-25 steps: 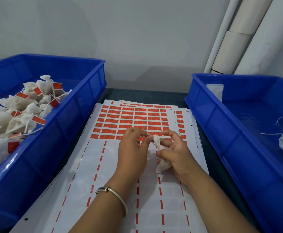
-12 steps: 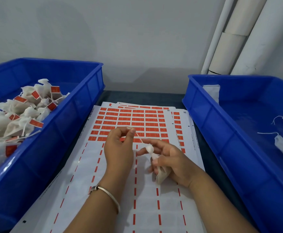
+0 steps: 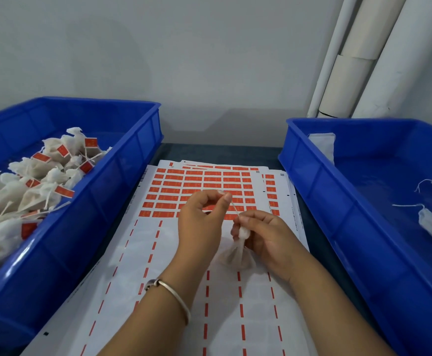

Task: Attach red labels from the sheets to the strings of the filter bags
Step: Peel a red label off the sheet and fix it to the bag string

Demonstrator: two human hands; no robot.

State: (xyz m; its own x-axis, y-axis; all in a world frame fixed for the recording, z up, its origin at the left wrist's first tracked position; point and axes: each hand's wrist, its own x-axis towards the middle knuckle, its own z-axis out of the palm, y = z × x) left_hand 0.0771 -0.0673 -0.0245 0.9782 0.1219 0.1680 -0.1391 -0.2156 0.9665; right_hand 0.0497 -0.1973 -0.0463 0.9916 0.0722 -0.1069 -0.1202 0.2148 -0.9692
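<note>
Drew string (image 3: 234, 208) taut since earlier | left hand (image 3: 201, 222) pinched its end, right hand (image 3: 266, 237) clamped filter bag (image 3: 238, 253) neck | ran up-left over red labels (image 3: 199, 187), nearer left.

- We face a plain pale grey wall (image 3: 184, 60).
- We see white pipes (image 3: 358, 57) rising at the right.
- A dark tabletop (image 3: 209, 151) lies below, evenly lit.
</note>
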